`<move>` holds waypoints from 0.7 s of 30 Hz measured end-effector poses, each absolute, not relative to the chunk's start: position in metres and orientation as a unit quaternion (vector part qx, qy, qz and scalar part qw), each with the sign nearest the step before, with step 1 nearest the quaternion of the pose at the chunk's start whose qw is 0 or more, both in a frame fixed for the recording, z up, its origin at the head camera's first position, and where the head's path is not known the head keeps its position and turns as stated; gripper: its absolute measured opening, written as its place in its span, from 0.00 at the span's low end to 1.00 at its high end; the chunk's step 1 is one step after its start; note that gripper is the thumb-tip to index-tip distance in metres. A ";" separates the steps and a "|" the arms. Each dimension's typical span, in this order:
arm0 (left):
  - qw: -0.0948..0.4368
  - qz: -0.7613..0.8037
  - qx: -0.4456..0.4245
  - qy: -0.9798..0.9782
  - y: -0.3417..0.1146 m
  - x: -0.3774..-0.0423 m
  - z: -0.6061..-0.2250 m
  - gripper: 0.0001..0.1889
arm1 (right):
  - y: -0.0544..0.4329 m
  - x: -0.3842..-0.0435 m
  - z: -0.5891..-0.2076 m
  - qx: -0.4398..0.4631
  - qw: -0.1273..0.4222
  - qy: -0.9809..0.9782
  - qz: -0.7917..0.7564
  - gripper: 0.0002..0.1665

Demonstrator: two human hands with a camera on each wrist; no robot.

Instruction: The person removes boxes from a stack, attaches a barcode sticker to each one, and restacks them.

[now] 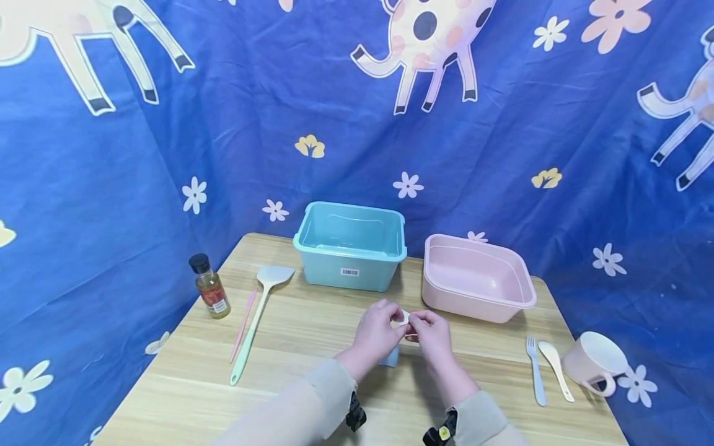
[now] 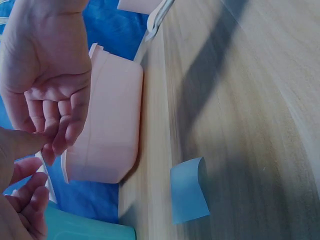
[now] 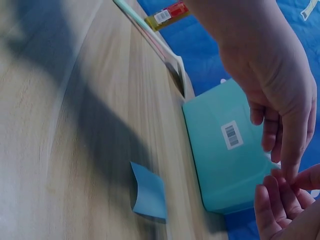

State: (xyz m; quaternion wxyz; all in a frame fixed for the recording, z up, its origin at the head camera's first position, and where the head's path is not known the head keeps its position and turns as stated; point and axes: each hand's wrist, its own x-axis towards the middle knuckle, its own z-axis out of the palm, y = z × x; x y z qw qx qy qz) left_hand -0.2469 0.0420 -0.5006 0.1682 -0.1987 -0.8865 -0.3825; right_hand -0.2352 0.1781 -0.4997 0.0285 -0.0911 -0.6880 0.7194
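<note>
Close together over the middle of the table, my left hand (image 1: pixel 377 332) and right hand (image 1: pixel 432 337) meet at the fingertips. They pinch a small flat white piece (image 1: pixel 404 317) between them, mostly hidden by fingers; I cannot tell what it is. In the right wrist view, the right hand (image 3: pixel 285 212) has its thumb and fingers bent near the left hand (image 3: pixel 277 85). Below the hands lies a blue paper square (image 2: pixel 189 192) like a sticky note, with a curling edge. In the head view, the left forearm partly covers this paper (image 1: pixel 390 357).
Behind the hands stand a teal bin (image 1: pixel 351 269) and a pink bin (image 1: pixel 474 300). To the left are a spatula (image 1: pixel 256 322), a pink knife (image 1: pixel 243 325) and a black-capped bottle (image 1: pixel 212 291). At right lie a blue fork (image 1: pixel 536 371) and white spoon (image 1: pixel 556 370) beside a mug (image 1: pixel 594 359).
</note>
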 end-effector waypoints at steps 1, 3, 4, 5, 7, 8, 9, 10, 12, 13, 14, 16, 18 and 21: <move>0.172 -0.380 -0.198 -0.887 0.042 -0.247 -0.502 0.11 | 0.177 -0.235 -0.500 -0.088 0.028 -0.688 0.720 0.08; 0.178 -0.377 -0.195 -0.888 0.042 -0.247 -0.502 0.11 | 0.175 -0.235 -0.500 -0.085 0.028 -0.686 0.722 0.09; 0.180 -0.377 -0.193 -0.888 0.042 -0.247 -0.503 0.11 | 0.174 -0.234 -0.500 -0.084 0.027 -0.684 0.724 0.09; 0.183 -0.377 -0.191 -0.888 0.041 -0.247 -0.503 0.11 | 0.174 -0.234 -0.501 -0.081 0.026 -0.682 0.726 0.09; 0.182 -0.379 -0.184 -0.888 0.041 -0.248 -0.504 0.11 | 0.172 -0.233 -0.501 -0.076 0.026 -0.680 0.729 0.11; 0.180 -0.381 -0.180 -0.888 0.041 -0.248 -0.504 0.10 | 0.172 -0.233 -0.500 -0.077 0.026 -0.679 0.730 0.11; 0.177 -0.384 -0.176 -0.889 0.041 -0.248 -0.504 0.10 | 0.172 -0.232 -0.500 -0.076 0.026 -0.677 0.731 0.12; 0.175 -0.387 -0.173 -0.888 0.041 -0.248 -0.504 0.09 | 0.171 -0.232 -0.500 -0.075 0.025 -0.676 0.732 0.13; 0.167 -0.395 -0.166 -0.888 0.040 -0.249 -0.504 0.09 | 0.171 -0.231 -0.499 -0.072 0.024 -0.676 0.733 0.14; 0.163 -0.400 -0.164 -0.887 0.040 -0.249 -0.504 0.08 | 0.171 -0.231 -0.499 -0.070 0.023 -0.677 0.733 0.14; 0.158 -0.406 -0.162 -0.886 0.039 -0.249 -0.503 0.07 | 0.172 -0.231 -0.499 -0.070 0.022 -0.676 0.733 0.15; 0.146 -0.418 -0.156 -0.883 0.038 -0.251 -0.503 0.06 | 0.172 -0.230 -0.499 -0.067 0.023 -0.678 0.731 0.15; 0.123 -0.442 -0.143 -0.877 0.037 -0.253 -0.503 0.05 | 0.173 -0.230 -0.500 -0.065 0.027 -0.683 0.727 0.15; 0.074 -0.516 -0.113 -0.846 0.036 -0.256 -0.502 0.04 | 0.176 -0.230 -0.501 -0.074 0.035 -0.693 0.717 0.15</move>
